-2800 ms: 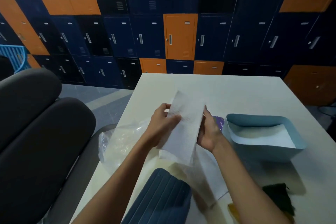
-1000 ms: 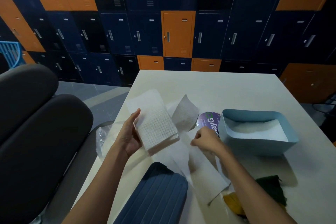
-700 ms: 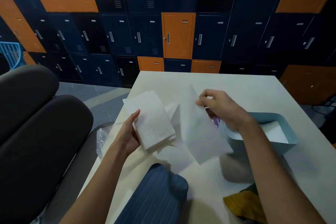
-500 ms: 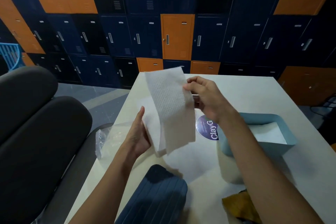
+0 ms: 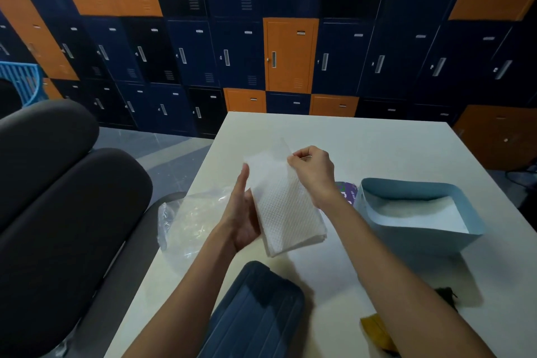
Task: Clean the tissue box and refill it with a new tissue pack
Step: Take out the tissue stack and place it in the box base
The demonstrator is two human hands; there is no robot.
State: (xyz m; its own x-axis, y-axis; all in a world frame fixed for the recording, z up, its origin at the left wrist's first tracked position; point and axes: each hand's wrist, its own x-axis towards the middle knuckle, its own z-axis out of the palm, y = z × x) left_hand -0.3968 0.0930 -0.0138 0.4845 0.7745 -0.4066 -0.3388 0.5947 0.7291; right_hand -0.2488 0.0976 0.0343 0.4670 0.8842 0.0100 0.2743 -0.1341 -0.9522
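A stack of white embossed tissues (image 5: 286, 206) is held above the table. My left hand (image 5: 242, 212) supports its left edge and underside with the fingers mostly straight. At the stack's far right corner my right hand (image 5: 312, 167) pinches the top sheet. To the right stands the light blue tissue box base (image 5: 377, 229), open on top, with white tissues lying inside it. The dark blue ribbed lid (image 5: 255, 314) lies at the table's near edge. The tissue pack's clear plastic wrapper (image 5: 191, 218) lies crumpled at the table's left edge.
A purple round label (image 5: 347, 193) shows between the stack and the box. Yellow and dark green cloths (image 5: 377, 331) lie at the near right. The white table (image 5: 363, 142) stretches to the far side. A dark grey chair (image 5: 64, 197) stands on the left, lockers behind.
My right hand picked up a loose sheet from the table, lifted it over the stack and laid it down on top. The left hand kept holding the stack.
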